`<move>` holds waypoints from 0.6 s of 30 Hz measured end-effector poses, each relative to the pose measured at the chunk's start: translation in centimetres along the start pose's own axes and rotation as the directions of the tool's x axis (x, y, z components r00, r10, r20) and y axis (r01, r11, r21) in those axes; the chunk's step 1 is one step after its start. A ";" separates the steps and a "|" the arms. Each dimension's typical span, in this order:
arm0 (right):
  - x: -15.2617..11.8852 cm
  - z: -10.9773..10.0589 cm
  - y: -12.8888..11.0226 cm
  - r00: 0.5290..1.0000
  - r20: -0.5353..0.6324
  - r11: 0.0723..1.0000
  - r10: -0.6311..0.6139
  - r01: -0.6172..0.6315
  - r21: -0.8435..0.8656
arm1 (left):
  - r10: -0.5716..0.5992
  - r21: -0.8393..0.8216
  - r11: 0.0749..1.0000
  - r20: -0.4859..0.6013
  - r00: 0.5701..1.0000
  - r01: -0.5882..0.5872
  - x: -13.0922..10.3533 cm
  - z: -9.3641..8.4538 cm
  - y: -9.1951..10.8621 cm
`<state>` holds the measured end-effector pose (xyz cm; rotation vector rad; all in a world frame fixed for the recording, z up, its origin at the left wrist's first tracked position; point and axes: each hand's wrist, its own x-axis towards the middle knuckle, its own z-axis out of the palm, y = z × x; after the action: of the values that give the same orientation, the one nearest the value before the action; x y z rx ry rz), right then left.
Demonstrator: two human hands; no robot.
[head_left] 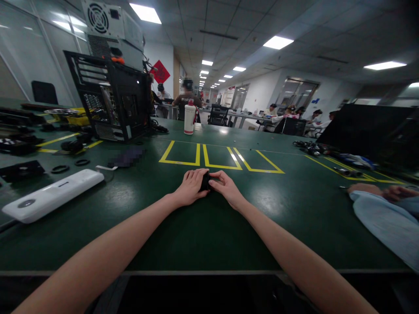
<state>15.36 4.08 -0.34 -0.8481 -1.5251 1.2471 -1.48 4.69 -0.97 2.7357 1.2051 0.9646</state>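
In the middle of the green table [216, 235], my left hand [189, 188] is closed around a small black cylindrical object [205, 182]. It seems to lie on its side, and the left fingers cover much of it. From the other side, my right hand [227, 188] has its thumb and fingers closed at the object's right end. What kind of part it is cannot be made out. Both hands are low, at or just above the tabletop, a little nearer than the yellow tape outlines [180, 163].
At left are a long white device [54, 196], black rings [60, 168] and an open black computer case [126, 102]. A white tumbler [189, 118] stands at the back. To the right are a co-worker's light-blue sleeve [381, 218], cables [310, 148] and a large black panel [363, 133].
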 end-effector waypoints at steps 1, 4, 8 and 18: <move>0.1 0.0 0.0 1.000 -0.011 1.000 -0.005 0.005 -0.008 | 0.000 0.000 1.000 0.002 1.000 0.000 0.0 0.0 0.0; 0.3 -0.1 0.1 1.000 -0.020 0.999 -0.011 0.010 -0.030 | -0.001 0.001 1.000 0.006 1.000 0.001 0.0 0.0 0.0; 0.2 -0.2 0.0 1.000 0.020 0.999 0.015 -0.014 -0.035 | 0.000 -0.013 1.000 0.009 1.000 0.000 -0.1 -0.1 0.1; -0.1 0.1 -0.2 0.999 -0.010 0.999 -0.037 0.037 -0.021 | -0.003 -0.003 1.000 0.000 1.000 0.003 0.0 0.0 0.0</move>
<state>15.28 3.92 -0.21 -0.8348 -1.5406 1.2002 -1.51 4.64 -0.98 2.7304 1.2062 0.9661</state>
